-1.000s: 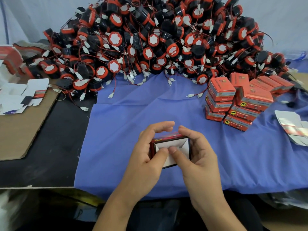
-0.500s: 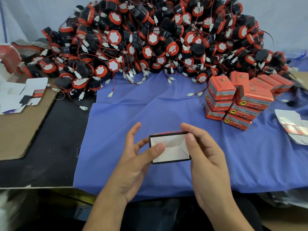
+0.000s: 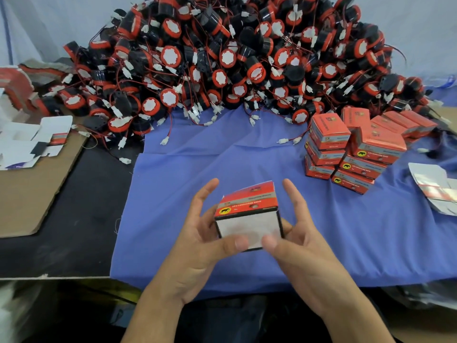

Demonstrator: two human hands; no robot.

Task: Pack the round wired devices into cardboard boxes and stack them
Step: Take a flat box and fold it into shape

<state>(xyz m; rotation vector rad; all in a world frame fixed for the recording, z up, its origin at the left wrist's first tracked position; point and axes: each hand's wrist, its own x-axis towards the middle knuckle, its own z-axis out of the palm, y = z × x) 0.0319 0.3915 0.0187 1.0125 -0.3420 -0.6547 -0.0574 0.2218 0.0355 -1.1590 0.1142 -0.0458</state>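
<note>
Holding a small cardboard box (image 3: 247, 219) over the near part of the blue cloth (image 3: 222, 157), the person pinches it from both sides. The left hand (image 3: 197, 246) lays its thumb across the lower edge of the white face that is turned to the camera. Its forefinger stands up straight, clear of the box. The right hand (image 3: 304, 246) sets its thumb on the same edge, just beside the other thumb. Its forefinger is also raised and apart from the box. The other fingers of both hands go behind the box and are mostly hidden.

The red upper side of the box carries a yellow round badge with a black animal on it. Lines of small print run beside the badge, too blurred to read.

A stack of boxes (image 3: 346, 149) of the same kind stands on the cloth to the right. They show the same badge, and one line seems to begin "12v", but the rest cannot be made out.

Behind the cloth rises a heap of round wired devices (image 3: 222, 63), black with red rims and white centres. Their thin red wires end in white plugs, and the top of the heap is cut off by the frame.

Flat white box blanks (image 3: 29, 142) lie at the left on a brown cardboard sheet (image 3: 32, 194), partly out of view. More blanks (image 3: 435, 191) lie at the right edge.
</note>
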